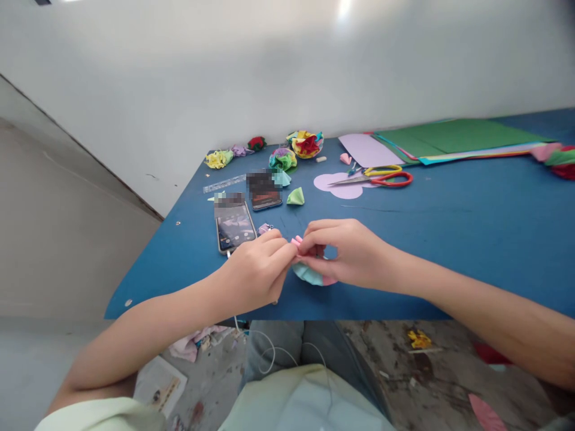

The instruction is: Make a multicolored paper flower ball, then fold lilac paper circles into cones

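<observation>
**Paper piece pinched between left hand and right hand**

The paper piece is held to the right of the plugged-in phone and slightly nearer to the front edge of the tabletop. Its rolled pink tip is placed where the fingertips of both hands are brought together. The broader pale blue part is spread below and to the right of that tip, partly covered by the right hand, so that the visible long axis is pointed roughly sideways, away from the plugged-in phone. How the tip and the blue part are joined cannot be told, as the place between them is hidden by fingers.

The right grip is drawn closed: thumb and forefinger are pressed in at the pink tip, and a small gap is left behind the pinch. The left grip appears closed on the same tip, approached from the side of the plugged-in phone, though its thumb is hidden. At the tip neither hand can be called nearer; for the blue part, the right hand is judged nearer.

A second phone is set just beyond the plugged-in phone and to its right. Farther right of that landmark, a green paper scrap and scissors are laid.
</observation>
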`<action>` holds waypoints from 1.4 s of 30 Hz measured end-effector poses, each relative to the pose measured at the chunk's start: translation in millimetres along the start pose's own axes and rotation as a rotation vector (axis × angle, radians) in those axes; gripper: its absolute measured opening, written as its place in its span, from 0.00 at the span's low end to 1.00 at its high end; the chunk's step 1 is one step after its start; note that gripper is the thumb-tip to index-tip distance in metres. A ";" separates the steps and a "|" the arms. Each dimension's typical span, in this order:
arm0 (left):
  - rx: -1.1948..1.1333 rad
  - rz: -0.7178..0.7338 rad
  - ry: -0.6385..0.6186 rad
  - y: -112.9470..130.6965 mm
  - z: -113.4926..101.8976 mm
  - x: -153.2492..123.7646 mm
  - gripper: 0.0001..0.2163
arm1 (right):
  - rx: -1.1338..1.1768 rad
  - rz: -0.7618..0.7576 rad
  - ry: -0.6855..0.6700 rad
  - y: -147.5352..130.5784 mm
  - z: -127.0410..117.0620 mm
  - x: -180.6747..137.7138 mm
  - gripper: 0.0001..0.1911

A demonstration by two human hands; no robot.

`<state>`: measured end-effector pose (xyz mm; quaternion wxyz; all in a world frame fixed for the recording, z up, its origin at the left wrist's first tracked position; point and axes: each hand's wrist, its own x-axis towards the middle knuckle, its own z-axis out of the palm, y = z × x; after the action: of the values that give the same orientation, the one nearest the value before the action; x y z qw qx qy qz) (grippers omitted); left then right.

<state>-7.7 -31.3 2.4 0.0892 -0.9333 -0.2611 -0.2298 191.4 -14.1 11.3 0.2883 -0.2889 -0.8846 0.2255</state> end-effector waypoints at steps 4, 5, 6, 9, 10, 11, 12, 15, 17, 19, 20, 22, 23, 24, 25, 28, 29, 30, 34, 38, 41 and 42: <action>0.033 -0.009 -0.015 3.1 1.3 1.3 0.07 | -0.023 -0.023 0.015 2.1 2.0 0.0 0.05; 0.044 -0.011 -0.011 3.7 1.6 1.7 0.07 | -0.033 -0.036 0.022 2.4 2.6 -0.1 0.05; 0.055 -0.014 -0.003 4.2 2.2 2.0 0.07 | -0.045 -0.050 0.028 2.6 3.2 -0.2 0.04; 0.093 0.002 0.028 4.5 4.6 1.7 0.06 | -0.099 -0.073 0.038 3.5 5.6 -1.0 0.05; 0.094 0.008 0.041 4.2 5.2 1.4 0.06 | -0.118 -0.078 0.041 4.1 6.4 -1.3 0.06; 0.074 0.006 0.061 3.7 5.3 1.2 0.06 | -0.131 -0.089 0.054 4.9 7.0 -1.6 0.06; 0.026 -0.022 0.089 2.9 5.0 1.3 0.05 | -0.135 -0.111 0.080 5.8 7.4 -1.9 0.07; -0.319 -0.317 0.225 -1.3 1.9 4.0 0.03 | -0.103 -0.197 0.225 8.8 6.2 -1.6 0.05; -0.674 -0.562 0.322 -5.2 0.2 7.5 0.07 | -0.101 -0.255 0.356 10.2 4.3 -0.4 0.04; -1.048 -0.703 0.341 -9.2 0.7 10.9 0.12 | -0.124 -0.299 0.470 10.7 3.2 1.2 0.04; -1.222 -0.737 0.310 -10.9 1.9 12.2 0.14 | -0.133 -0.319 0.513 10.8 3.3 1.9 0.05; -1.519 -0.780 0.182 -13.3 4.9 13.6 0.18 | -0.137 -0.338 0.559 11.3 5.2 2.9 0.06; -1.644 -0.790 0.098 -14.1 6.3 13.7 0.19 | -0.133 -0.342 0.569 12.0 6.7 3.2 0.07; -1.748 -0.784 0.027 -14.6 7.3 13.6 0.21 | -0.128 -0.342 0.576 13.0 8.5 3.3 0.08; -1.828 -0.765 -0.029 -14.9 7.9 13.2 0.22 | -0.123 -0.341 0.579 14.5 10.3 3.2 0.08; -1.904 -0.706 -0.077 -15.5 7.4 12.0 0.22 | -0.129 -0.357 0.566 20.4 14.6 2.4 0.11; -1.882 -0.707 -0.066 -15.7 7.0 11.9 0.21 | -0.143 -0.371 0.554 22.3 15.4 2.0 0.12; -1.850 -0.717 -0.054 -16.1 6.7 11.9 0.20 | -0.161 -0.384 0.540 23.9 16.0 1.5 0.12; -1.680 -0.740 0.041 -20.0 7.0 13.2 0.19 | -0.169 -0.339 0.504 26.2 15.9 -0.6 0.16; -1.392 -0.714 0.130 -26.3 7.8 14.1 0.21 | -0.018 -0.150 0.495 26.4 14.9 -1.2 0.14; -1.215 -0.709 0.130 -30.4 9.8 13.6 0.21 | 0.101 -0.009 0.482 28.0 14.7 -0.1 0.12; -1.174 -0.706 0.119 -31.5 10.8 13.4 0.22 | 0.128 0.022 0.482 28.8 14.8 0.4 0.12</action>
<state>-10.1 4.5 0.8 -0.4975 -0.6718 -0.3764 -0.3995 192.6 3.8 -15.7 0.5064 -0.3250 -0.7710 0.2087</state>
